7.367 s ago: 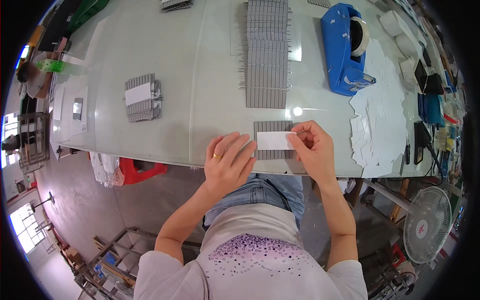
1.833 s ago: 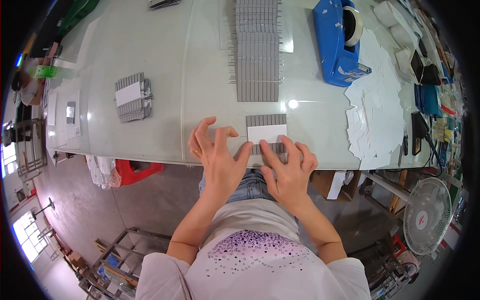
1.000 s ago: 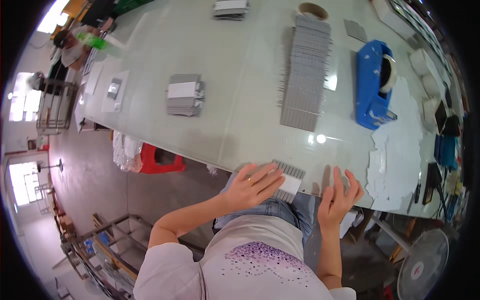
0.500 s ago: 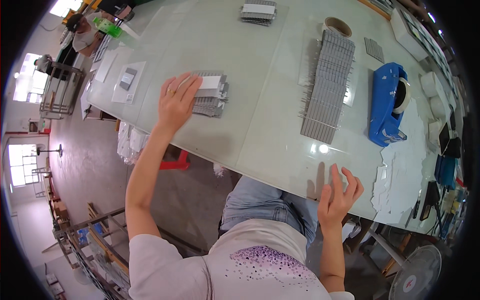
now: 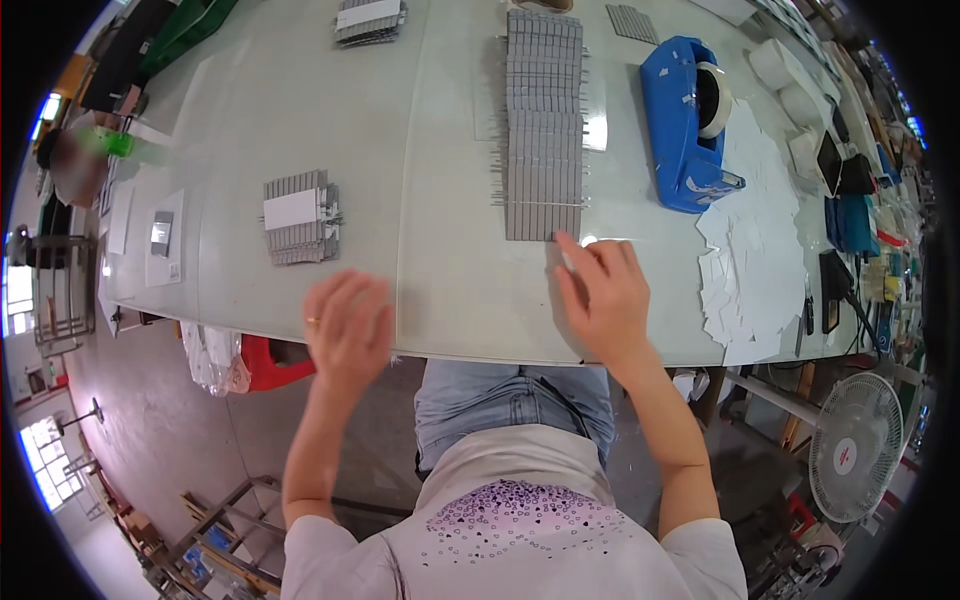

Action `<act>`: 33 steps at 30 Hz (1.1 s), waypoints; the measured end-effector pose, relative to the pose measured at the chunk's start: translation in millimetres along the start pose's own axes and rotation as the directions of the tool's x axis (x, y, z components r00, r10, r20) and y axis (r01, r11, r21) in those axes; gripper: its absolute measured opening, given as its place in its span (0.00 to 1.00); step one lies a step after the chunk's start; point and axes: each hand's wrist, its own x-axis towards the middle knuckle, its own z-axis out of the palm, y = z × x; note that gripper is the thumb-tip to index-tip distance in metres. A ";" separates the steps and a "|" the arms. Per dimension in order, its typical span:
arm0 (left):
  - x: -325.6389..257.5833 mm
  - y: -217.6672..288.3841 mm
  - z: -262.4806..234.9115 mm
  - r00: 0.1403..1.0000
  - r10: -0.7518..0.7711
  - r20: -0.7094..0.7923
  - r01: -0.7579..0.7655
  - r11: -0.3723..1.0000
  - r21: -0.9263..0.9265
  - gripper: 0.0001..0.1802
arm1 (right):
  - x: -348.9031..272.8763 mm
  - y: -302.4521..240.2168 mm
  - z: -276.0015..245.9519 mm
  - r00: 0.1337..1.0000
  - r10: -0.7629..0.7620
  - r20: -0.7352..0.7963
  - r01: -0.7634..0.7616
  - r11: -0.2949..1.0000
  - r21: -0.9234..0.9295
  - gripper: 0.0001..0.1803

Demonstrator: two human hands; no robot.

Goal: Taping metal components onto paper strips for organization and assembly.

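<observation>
Head view: right hand (image 5: 602, 295) spread open, fingertips on the near end of the long grey finned strip row (image 5: 543, 125) mid-counter (image 5: 430, 150). Left hand (image 5: 349, 328) open, empty, blurred, at the counter edge, near the small labelled finned stack (image 5: 299, 215). Risk: fingers could skew the loosely aligned row. Its long axis runs away from the person

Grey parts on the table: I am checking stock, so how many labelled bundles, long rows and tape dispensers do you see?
Grey bundles with a white label: 2, one near the left hand at, one at the far edge
Long rows of grey parts: 1, its near end at the right hand
Blue tape dispensers: 1
Total: 4
</observation>
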 end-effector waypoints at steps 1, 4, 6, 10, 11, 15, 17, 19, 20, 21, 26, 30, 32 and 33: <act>6.7 13.4 10.0 1.000 0.002 -0.001 -0.002 1.000 -0.005 0.13 | 3.0 8.7 0.0 0.998 0.021 -0.054 -0.020 1.000 0.019 0.17; 36.6 38.3 33.1 0.977 -0.209 0.043 0.213 0.939 -0.271 0.10 | 20.3 28.8 -4.7 0.988 0.056 -0.142 -0.052 0.998 0.034 0.08; 63.8 36.5 54.1 0.941 -0.319 0.117 0.338 0.839 -0.426 0.07 | 29.1 46.6 0.0 0.988 0.111 -0.105 -0.088 0.976 0.200 0.05; 96.1 22.8 81.9 0.956 -0.247 0.156 0.291 0.857 -0.425 0.06 | 36.5 53.2 3.0 0.995 0.065 -0.078 -0.050 0.982 0.181 0.03; 96.4 18.9 87.8 0.951 -0.237 0.197 0.302 0.845 -0.442 0.05 | 37.3 53.7 4.4 0.995 0.065 -0.082 -0.049 0.982 0.182 0.03; 94.8 12.3 98.6 0.931 -0.245 0.272 0.352 0.802 -0.483 0.04 | 39.2 55.5 8.1 0.993 0.028 -0.113 -0.011 0.989 0.150 0.04; 94.8 12.8 98.8 0.927 -0.242 0.286 0.359 0.793 -0.492 0.03 | 39.6 56.0 8.4 0.994 0.019 -0.111 -0.003 0.990 0.142 0.04; 94.7 12.8 98.9 0.924 -0.243 0.296 0.367 0.785 -0.499 0.03 | 39.3 56.1 9.3 0.993 0.007 -0.114 0.007 0.992 0.125 0.04; 95.1 13.1 99.4 0.926 -0.230 0.299 0.355 0.800 -0.484 0.03 | 39.0 56.1 8.6 0.993 0.007 -0.114 0.007 0.992 0.127 0.04; 95.6 13.3 99.9 0.928 -0.217 0.302 0.343 0.815 -0.468 0.02 | 38.7 56.0 7.7 0.994 0.009 -0.110 0.004 0.993 0.118 0.04; 95.6 12.3 100.4 0.931 -0.207 0.301 0.331 0.825 -0.458 0.02 | 39.7 53.5 6.8 0.995 0.018 -0.103 -0.007 0.994 0.111 0.03; 95.3 11.4 100.3 0.929 -0.197 0.312 0.326 0.836 -0.441 0.02 | 40.5 52.9 7.8 0.994 0.005 -0.107 0.005 0.996 0.091 0.03; 96.2 12.3 100.2 0.929 -0.193 0.315 0.324 0.837 -0.442 0.02 | 40.2 53.4 7.5 0.994 0.008 -0.110 0.002 0.996 0.091 0.03; 96.4 12.5 99.9 0.928 -0.193 0.320 0.325 0.838 -0.439 0.02 | 40.2 53.6 7.6 0.994 0.009 -0.107 0.001 0.996 0.092 0.03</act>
